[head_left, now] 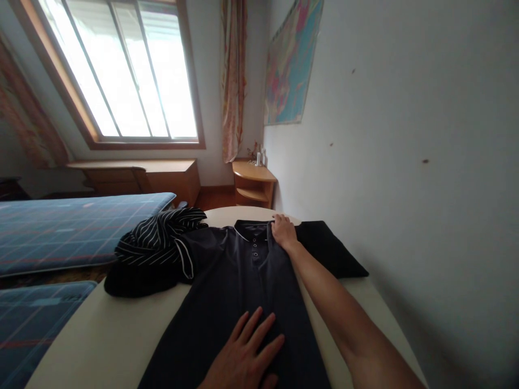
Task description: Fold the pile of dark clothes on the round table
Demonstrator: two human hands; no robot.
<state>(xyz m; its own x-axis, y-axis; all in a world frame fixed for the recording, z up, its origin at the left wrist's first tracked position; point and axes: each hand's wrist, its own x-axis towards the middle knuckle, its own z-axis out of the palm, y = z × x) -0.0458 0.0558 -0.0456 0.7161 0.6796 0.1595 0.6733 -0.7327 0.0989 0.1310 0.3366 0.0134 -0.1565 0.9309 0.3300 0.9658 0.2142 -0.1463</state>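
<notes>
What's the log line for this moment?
left hand: spread over dark shirt; right hand: at its collar; striped cloth: by left sleeve

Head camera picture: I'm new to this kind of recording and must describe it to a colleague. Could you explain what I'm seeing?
There is no machine here, just a person's two bare hands. The single picture comes from a camera worn on the head, looking forward and down.

A dark polo shirt lies front up on a pale table. At its left is a bundle of striped black cloth; at its right, a piece of plain black cloth.

The left hand is over the shirt's front, fingers spread, holding nothing. The right hand is at the shoulder beside the collar; whether it grips the fabric is unclear.
</notes>
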